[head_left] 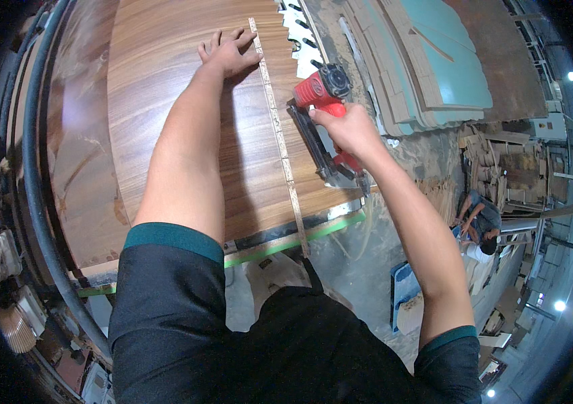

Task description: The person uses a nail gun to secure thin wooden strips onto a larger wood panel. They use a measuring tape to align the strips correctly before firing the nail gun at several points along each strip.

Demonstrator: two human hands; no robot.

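Observation:
My left hand (229, 55) lies on a brown wood-grain panel (158, 74) with its fingers spread. Its thumb and fingertips are close against a long, thin strip of chipboard (275, 124), which runs lengthwise over the panel and juts past its near edge. In my right hand (355, 131) is a red and black pneumatic nail gun (313, 89), gripped by its handle. The gun is held right of the strip, with its long black magazine toward the panel. Whether its nose touches the panel I cannot tell.
White notched pieces (303, 40) lie at the panel's far right. Beyond them are stacked boards with pale green faces (448, 60). A blue-grey pipe (32, 148) curves along the left. Another person (481, 217) works farther off at the right, near piled wood scraps (495, 158).

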